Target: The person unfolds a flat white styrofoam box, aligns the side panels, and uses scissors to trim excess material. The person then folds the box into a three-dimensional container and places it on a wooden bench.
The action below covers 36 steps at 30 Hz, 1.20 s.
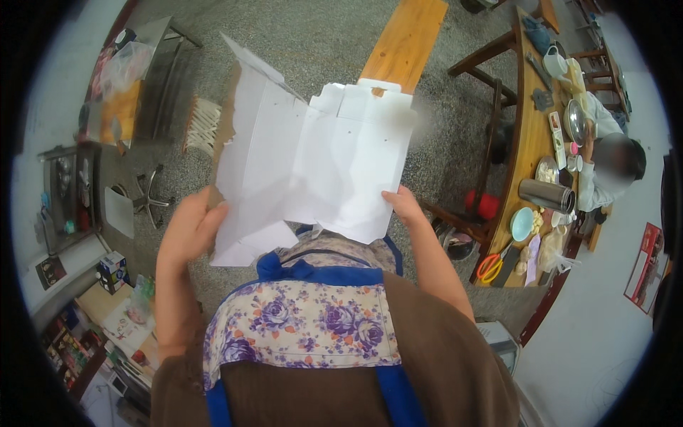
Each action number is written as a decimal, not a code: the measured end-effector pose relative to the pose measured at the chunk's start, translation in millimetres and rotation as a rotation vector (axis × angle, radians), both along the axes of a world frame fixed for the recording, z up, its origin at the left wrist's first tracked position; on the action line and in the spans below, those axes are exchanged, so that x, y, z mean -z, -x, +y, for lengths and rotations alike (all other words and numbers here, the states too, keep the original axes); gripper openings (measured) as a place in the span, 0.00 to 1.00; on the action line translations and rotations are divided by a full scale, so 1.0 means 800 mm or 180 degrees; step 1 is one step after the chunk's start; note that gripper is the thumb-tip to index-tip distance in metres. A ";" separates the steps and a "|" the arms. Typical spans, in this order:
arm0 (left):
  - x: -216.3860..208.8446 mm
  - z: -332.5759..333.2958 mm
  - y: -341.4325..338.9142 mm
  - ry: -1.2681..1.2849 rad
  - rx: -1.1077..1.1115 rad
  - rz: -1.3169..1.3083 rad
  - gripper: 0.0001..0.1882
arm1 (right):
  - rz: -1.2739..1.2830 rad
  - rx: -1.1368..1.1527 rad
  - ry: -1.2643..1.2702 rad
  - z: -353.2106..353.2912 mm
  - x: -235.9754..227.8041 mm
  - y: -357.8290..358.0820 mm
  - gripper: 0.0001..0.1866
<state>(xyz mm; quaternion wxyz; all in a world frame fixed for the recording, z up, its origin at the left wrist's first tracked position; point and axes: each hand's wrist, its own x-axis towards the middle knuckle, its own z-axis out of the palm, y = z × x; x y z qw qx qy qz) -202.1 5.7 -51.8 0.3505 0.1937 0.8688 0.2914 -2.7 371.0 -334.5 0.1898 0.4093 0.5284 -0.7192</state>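
Spread out in front of my apron is an unfolded cardboard box [348,156], its pale inner side facing me, with fold lines, torn edges and loose flaps. My left hand [193,226] grips its lower left edge, the thumb on the pale face. At the lower right edge, my right hand [404,206] pinches the card between thumb and fingers. The fingers behind the card are hidden on both sides. Beyond the card's top edge lies a wooden bench top [405,43], partly covered by it.
On the right, a long wooden table [523,142] carries orange-handled scissors [491,267], a light blue bowl [522,223], a steel cylinder [546,196] and several foods. A person [605,160] sits behind it. To the left stand a woven stool [204,125] and a cluttered table [117,107].
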 end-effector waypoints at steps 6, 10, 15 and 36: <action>0.002 0.009 0.007 0.0046 0.0118 0.0224 0.17 | 0.0014 0.0326 -0.0068 -0.020 0.056 -0.012 0.20; -0.013 0.031 0.006 0.0127 0.0016 -0.0049 0.17 | -0.0111 0.0257 -0.0721 -0.025 0.057 -0.004 0.19; -0.011 0.050 0.006 -0.0110 0.0199 0.0245 0.17 | -0.0257 -0.0723 -0.2245 -0.024 0.047 0.017 0.19; -0.008 0.086 0.003 0.0083 0.0312 0.0137 0.17 | -0.1162 -0.2175 -0.2219 -0.016 0.044 0.031 0.18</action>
